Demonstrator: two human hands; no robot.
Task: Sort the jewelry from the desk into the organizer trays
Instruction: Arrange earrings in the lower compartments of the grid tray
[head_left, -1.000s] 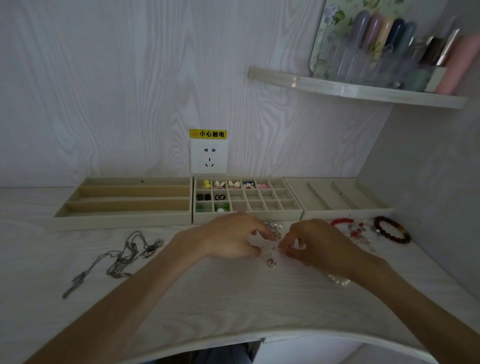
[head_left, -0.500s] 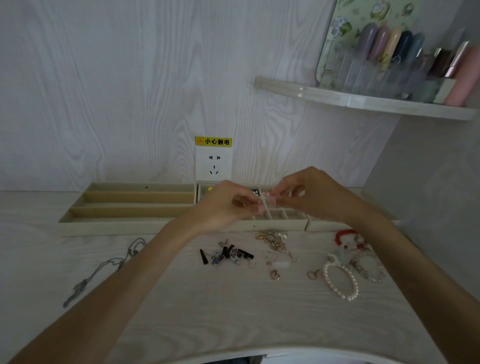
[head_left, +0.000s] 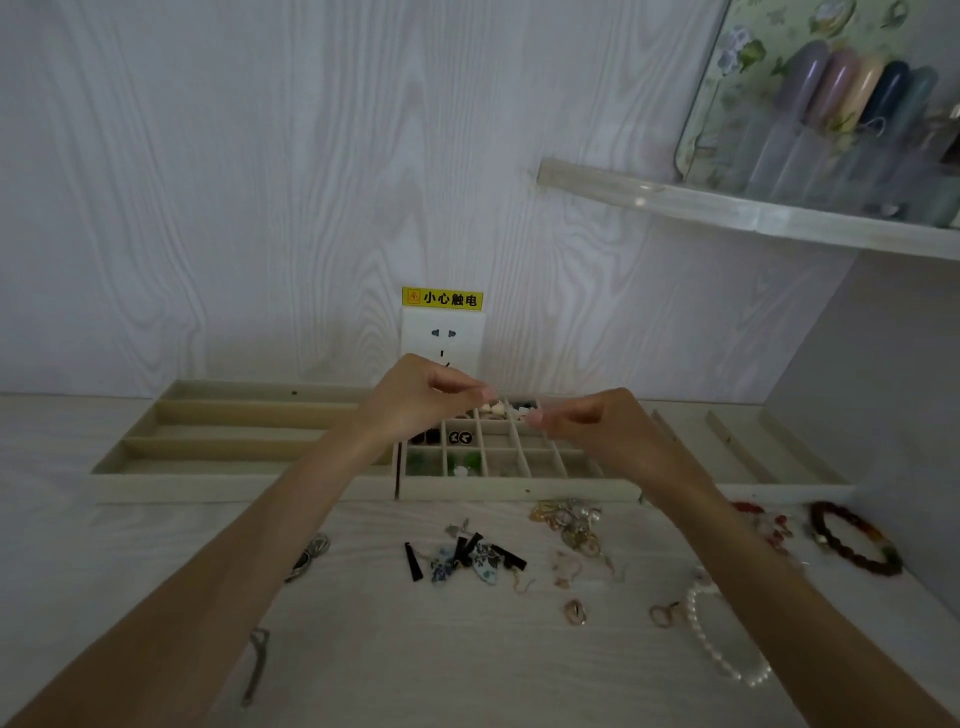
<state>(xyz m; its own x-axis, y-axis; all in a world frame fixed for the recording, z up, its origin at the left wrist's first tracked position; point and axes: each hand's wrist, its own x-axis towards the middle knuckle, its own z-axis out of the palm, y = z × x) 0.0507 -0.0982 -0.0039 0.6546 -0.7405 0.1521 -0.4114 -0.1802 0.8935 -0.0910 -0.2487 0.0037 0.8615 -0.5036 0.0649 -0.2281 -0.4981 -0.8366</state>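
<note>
Both my hands hover over the middle grid tray (head_left: 519, 490), which holds small earrings in its back cells. My left hand (head_left: 415, 402) and my right hand (head_left: 592, 423) each pinch thumb against fingertips, a short gap apart, on a tiny pale piece too small to make out. Loose on the desk in front lie black and blue earrings (head_left: 467, 558), a gold tangle (head_left: 571, 525), a small ring (head_left: 575, 612), a pearl bracelet (head_left: 711, 644), a dark bead bracelet (head_left: 852, 540) and a silver necklace (head_left: 306, 558).
A long-slot tray (head_left: 244, 488) stands left of the grid tray, and a slanted-slot tray (head_left: 753, 452) stands to its right. A wall socket (head_left: 441, 332) is behind my hands. A shelf (head_left: 727, 208) with bottles hangs at upper right, beside the right-hand side wall.
Both hands lifted from the desk's jewelry pile to above the grid tray. They were fingertip to fingertip half a second ago and have since drawn apart.
</note>
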